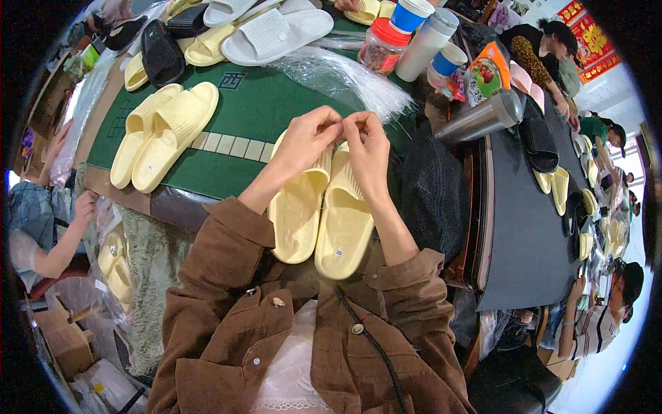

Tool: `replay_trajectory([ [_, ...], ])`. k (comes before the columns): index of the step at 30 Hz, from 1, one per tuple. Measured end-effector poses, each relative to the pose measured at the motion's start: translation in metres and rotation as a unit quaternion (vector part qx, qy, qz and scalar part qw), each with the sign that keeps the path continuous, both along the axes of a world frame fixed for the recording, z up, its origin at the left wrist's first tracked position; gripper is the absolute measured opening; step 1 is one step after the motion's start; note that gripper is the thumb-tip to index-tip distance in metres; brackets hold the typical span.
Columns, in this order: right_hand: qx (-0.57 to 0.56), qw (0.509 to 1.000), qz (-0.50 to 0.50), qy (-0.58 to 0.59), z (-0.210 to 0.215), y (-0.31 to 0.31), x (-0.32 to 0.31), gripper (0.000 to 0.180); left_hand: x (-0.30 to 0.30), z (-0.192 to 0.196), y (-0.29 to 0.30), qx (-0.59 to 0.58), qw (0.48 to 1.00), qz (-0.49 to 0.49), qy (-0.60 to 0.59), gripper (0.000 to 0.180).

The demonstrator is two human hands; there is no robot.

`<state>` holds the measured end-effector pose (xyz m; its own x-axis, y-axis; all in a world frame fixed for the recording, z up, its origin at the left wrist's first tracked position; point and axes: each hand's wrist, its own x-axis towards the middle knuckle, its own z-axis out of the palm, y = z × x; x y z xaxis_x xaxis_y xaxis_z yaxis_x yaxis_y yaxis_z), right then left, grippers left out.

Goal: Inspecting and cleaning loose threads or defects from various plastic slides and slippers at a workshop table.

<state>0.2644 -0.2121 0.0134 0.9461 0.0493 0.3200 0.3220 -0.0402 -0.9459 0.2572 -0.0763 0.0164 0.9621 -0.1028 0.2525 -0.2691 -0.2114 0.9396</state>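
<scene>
My left hand point(307, 141) and my right hand point(367, 148) meet at the fingertips, both pinched closed, above the toe ends of a pair of pale yellow slippers. What the fingers hold, if anything, is too small to make out. The left slipper point(293, 224) and the right slipper point(342, 238) lie side by side below, heels toward me; my wrists and hands cover parts of their straps. The right one has a small round sticker at its heel. Just beyond my hands lies a bundle of thin clear plastic strands point(383, 90).
Another yellow slipper pair point(162, 138) rests left on the green tabletop point(252, 103), beside a row of pale tiles point(231, 146). Grey slippers point(276, 38) and a black slipper point(163, 52) are piled behind. A red-lidded jar point(381, 48) and steel tumbler point(483, 117) stand right. Several people work nearby.
</scene>
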Motion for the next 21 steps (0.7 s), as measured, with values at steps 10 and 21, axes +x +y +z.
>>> replay_trajectory([
  [10,0.011,0.998,0.008,-0.069,-0.007,-0.001,0.003,0.015,-0.01,-0.002,0.003,-0.124,0.99,0.047,0.035,0.011],
  [21,-0.105,0.993,0.028,-0.037,0.001,-0.001,-0.003,0.023,-0.008,-0.012,-0.003,-0.105,0.992,0.07,-0.032,0.01],
])
